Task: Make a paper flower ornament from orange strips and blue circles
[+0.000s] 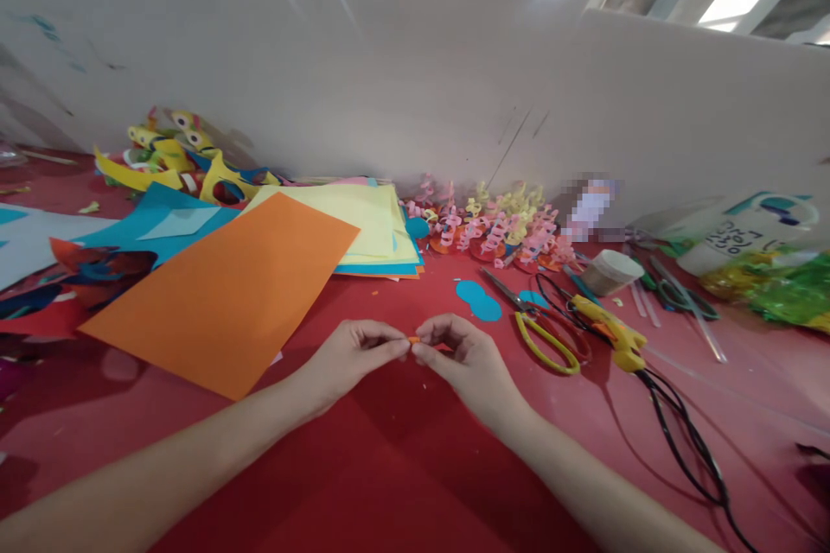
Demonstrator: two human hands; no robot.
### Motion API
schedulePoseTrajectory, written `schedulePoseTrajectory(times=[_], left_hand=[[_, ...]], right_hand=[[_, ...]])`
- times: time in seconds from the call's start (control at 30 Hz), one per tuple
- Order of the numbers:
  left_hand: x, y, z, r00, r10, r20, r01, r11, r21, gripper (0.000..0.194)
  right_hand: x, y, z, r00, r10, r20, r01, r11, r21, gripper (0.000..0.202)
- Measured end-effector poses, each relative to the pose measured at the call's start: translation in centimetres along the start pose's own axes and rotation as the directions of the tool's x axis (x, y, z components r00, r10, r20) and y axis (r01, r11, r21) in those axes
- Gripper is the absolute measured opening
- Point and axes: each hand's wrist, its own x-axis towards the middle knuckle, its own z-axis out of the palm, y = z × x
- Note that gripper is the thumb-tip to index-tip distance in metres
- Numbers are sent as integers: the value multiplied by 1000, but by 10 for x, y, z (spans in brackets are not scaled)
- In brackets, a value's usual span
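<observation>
Between my fingertips, above the red table, is a small orange piece [414, 340], thin and strip-like; most of it is hidden by the fingers. My left hand [361, 354] pinches its left end, thumb against forefinger. From the other side my right hand [465, 356] pinches it too, the remaining fingers curled. An orange sheet [226, 294] lies left of my left hand, over a stack of pale yellow sheets [363, 220]. Blue paper discs [480, 301] lie just beyond my right hand, beside scissors with yellow and red handles [545, 341].
A yellow glue gun [609, 328] with a black cord sits on the right, near a white-lidded jar [609, 272] and a white bottle [745, 233]. Pink and yellow paper spirals [496, 229] stand at the back by the grey wall [402, 60]. Yellow paper crafts [188, 160] pile up left.
</observation>
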Motion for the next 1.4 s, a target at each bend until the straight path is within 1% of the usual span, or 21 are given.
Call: schedulePoseTrajectory(times=[0.13, 0.2, 0.3, 0.5, 0.8, 0.87, 0.97, 1.03, 1.13, 1.23, 1.3, 1.4], left_hand=[[1, -2, -1, 998, -30, -60, 29, 999, -17, 17], [2, -1, -1, 995, -42, -88, 41, 999, -21, 17], [2, 0, 0, 994, -46, -103, 45, 999, -12, 18], [1, -2, 0, 996, -31, -80, 32, 999, 13, 18], [0, -1, -1, 998, 55, -25, -50, 985, 166, 19], [0, -1, -1, 998, 48, -28, -43, 987, 156, 19], [1, -2, -1, 998, 24, -49, -19, 995, 102, 19], [1, -2, -1, 998, 0, -63, 5, 998, 68, 20], [1, -3, 0, 996, -30, -82, 33, 999, 31, 20], [1, -2, 0, 996, -25, -85, 26, 1000, 4, 19], [0, -2, 0, 997, -13, -79, 14, 1000, 10, 18], [0, -1, 0, 997, 10, -77, -5, 998, 66, 17]], right_hand=[[2, 0, -3, 998, 60, 3, -60, 995, 77, 21], [3, 0, -4, 999, 50, 5, -50, 996, 75, 21], [3, 2, -3, 1000, 4, -6, -4, 1000, 23, 21], [2, 3, -1, 999, -30, -26, 29, 999, -37, 16], [2, 4, 1, 997, -50, -65, 47, 998, -43, 17], [2, 3, 0, 998, -28, -60, 26, 999, -27, 17], [4, 2, -2, 999, 26, -48, -24, 999, 34, 20], [4, 0, -3, 998, 38, -44, -35, 998, 54, 21], [4, -1, -4, 999, 33, -28, -33, 999, 1, 18], [3, 0, -2, 999, 18, -28, -19, 999, -40, 14], [2, 2, -2, 999, 9, -39, -11, 999, -49, 13], [2, 3, -1, 999, 20, -44, -22, 998, -56, 13]])
